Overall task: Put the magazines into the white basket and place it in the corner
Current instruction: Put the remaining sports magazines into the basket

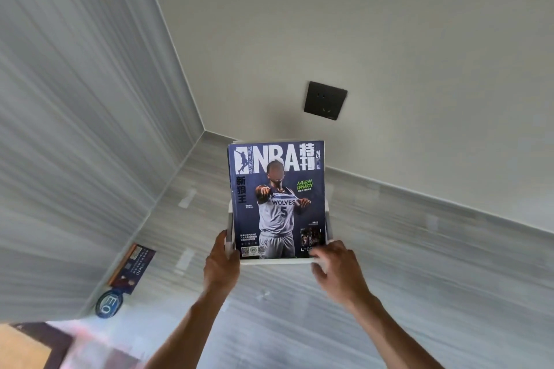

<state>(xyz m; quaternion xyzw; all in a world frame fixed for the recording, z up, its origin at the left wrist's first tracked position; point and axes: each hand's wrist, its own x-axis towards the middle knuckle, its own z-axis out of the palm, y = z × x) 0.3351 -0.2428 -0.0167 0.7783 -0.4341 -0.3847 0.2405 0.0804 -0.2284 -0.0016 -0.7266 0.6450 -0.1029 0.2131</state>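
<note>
Gripping white basket of magazines: left hand, right hand | grey floor, wall corner

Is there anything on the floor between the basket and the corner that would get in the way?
Nothing visible does. The white basket, holding the magazines, is gripped by the left hand and right hand. The floor toward the corner looks bare, though the basket hides part of it.

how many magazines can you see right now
2 for sure: the NBA magazine upright in the white basket, and another magazine on the floor by the left wall. More may be hidden behind the NBA one.
</note>
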